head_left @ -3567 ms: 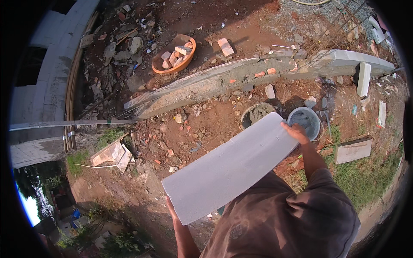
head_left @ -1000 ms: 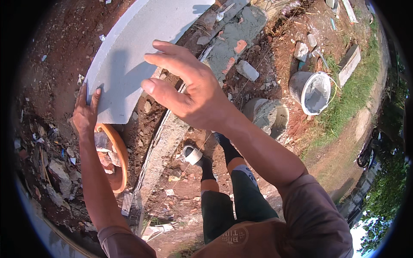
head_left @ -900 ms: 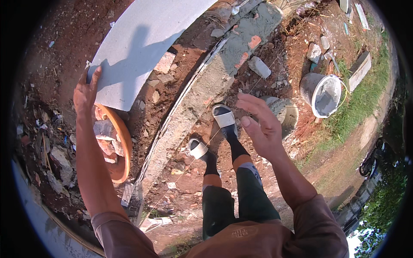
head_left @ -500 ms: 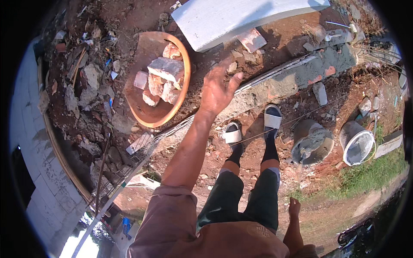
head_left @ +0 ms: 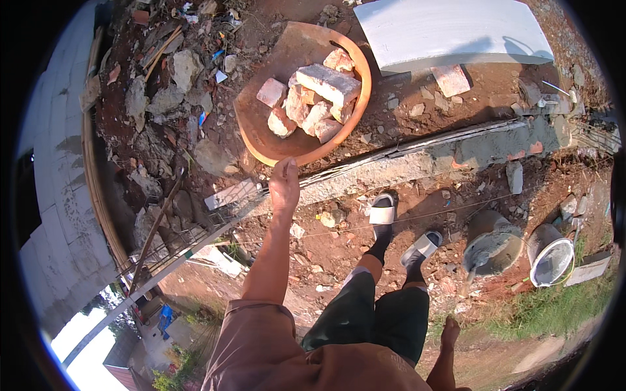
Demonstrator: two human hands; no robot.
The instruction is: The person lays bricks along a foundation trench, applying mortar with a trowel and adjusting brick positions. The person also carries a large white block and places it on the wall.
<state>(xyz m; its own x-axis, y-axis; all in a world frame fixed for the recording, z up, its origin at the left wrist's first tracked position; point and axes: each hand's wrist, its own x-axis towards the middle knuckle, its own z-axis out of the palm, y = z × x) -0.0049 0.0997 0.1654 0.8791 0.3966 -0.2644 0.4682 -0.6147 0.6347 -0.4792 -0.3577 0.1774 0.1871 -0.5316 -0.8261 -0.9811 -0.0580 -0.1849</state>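
Note:
My left hand (head_left: 284, 188) is closed at the near rim of an orange, round basin (head_left: 360, 57), its fingers meeting the edge. Inside the basin lie several broken, reddish brick chunks (head_left: 280, 122) and a longer, pale-topped piece of brick (head_left: 328, 85). The basin stands on bare earth, just beyond a low strip of mortared brick wall (head_left: 417, 161). Down at my right side hangs my right hand (head_left: 450, 331), apart from everything, with its fingers curled and nothing visible in them.
A large pale block (head_left: 450, 32) lies beyond the wall, beside a loose brick (head_left: 450, 80). Rubble (head_left: 186, 70) covers the far left. Two buckets (head_left: 492, 247) (head_left: 550, 257) with grey residue stand on the right. A thin string (head_left: 391, 221) crosses near my sandalled feet (head_left: 383, 212).
My left hand was spread open over the wall; now it has come left to the basin's near rim and closed there. My feet have shifted, and the whole view has swung left.

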